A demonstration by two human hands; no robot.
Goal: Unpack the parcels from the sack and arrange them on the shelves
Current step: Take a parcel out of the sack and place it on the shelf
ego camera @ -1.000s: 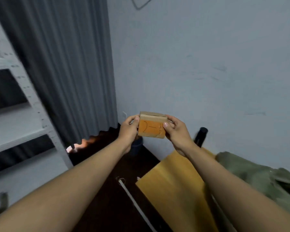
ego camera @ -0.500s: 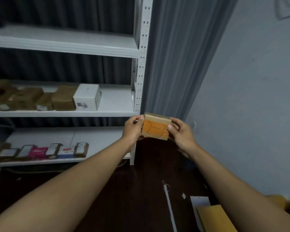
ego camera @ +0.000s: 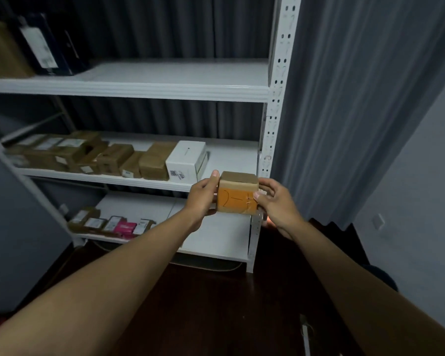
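Head view: small cardboard parcel (ego camera: 238,192) with an orange face marked in pen, held upright between both hands in front of the white shelf unit (ego camera: 274,124). Left hand (ego camera: 203,199) grips its left side, thumb up along the edge. Right hand (ego camera: 274,201) pinches its right side, thumb on the orange face. Beyond the left hand, a white box (ego camera: 186,160) ends a row of brown parcels (ego camera: 108,156) on the middle shelf.
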